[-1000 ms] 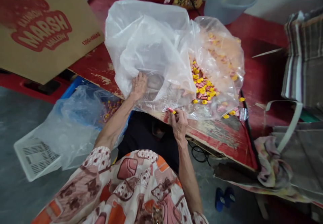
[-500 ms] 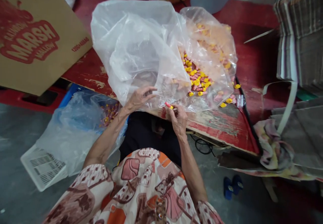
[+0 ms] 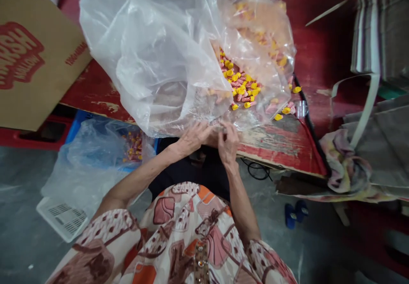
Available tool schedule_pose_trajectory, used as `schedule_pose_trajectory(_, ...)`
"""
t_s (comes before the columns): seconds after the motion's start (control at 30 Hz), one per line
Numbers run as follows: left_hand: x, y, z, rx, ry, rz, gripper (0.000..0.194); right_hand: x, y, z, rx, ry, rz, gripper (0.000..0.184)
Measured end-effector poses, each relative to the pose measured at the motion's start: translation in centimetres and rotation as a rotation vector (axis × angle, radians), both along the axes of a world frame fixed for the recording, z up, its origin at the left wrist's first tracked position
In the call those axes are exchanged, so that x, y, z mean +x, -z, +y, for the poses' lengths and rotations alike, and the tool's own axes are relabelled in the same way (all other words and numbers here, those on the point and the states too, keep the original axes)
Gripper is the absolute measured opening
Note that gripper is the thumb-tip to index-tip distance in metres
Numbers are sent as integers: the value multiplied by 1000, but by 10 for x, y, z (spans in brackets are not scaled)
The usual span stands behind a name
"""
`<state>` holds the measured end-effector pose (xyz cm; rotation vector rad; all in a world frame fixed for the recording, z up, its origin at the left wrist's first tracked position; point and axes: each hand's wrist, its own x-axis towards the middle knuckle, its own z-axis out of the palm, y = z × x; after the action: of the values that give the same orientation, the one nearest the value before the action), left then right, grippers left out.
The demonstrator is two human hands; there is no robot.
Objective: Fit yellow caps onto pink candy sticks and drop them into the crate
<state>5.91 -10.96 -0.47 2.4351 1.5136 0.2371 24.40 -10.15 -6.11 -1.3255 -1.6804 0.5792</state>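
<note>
My left hand (image 3: 195, 137) and my right hand (image 3: 228, 143) are close together at the table's front edge, by the mouth of a large clear plastic bag (image 3: 153, 58). The left fingers are bent and pressed together, reaching towards the right hand. On the right, thumb and fingers are curled in a pinch. Whatever lies between the fingertips is hidden. Just beyond, small pink-red pieces with yellow caps (image 3: 244, 88) lie heaped in the open part of a second clear bag (image 3: 252, 24), with more showing through its plastic.
A marshmallow carton (image 3: 35, 58) stands at left. Below it, a blue crate (image 3: 75, 126) holds a plastic bag with more capped pieces (image 3: 132, 146), near a white basket (image 3: 64, 218). Stacked folded material (image 3: 380, 32) and a cloth (image 3: 345, 160) are at right. Blue slippers (image 3: 295, 213) lie on the floor.
My left hand has moved right and come up against the right hand. The red, yellow-capped piece in my right fingers is now out of sight. The view has tilted down.
</note>
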Motion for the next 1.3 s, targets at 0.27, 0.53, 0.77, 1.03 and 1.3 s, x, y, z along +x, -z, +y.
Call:
schedule_pose_trajectory(0.27,-4,4,23,-8,66,-82,28,13,11,86,-9,122,-154,33)
schedule_pose_trajectory(0.53,-20,25,11,32,-188,-456,42,7,18,86,-31,104,-111,26)
schedule_pose_trajectory(0.77,-4,22,10,77,31,-249,8,4,19,87,-21,124,-74,22)
schedule_pose_trajectory(1.03,0,27,6,168,-58,-305,15,9,12,70,30,223,152,26)
schedule_pose_trajectory(1.3,-13,26,8,-132,-436,-869,43,-17,-5,13,21,121,164,22)
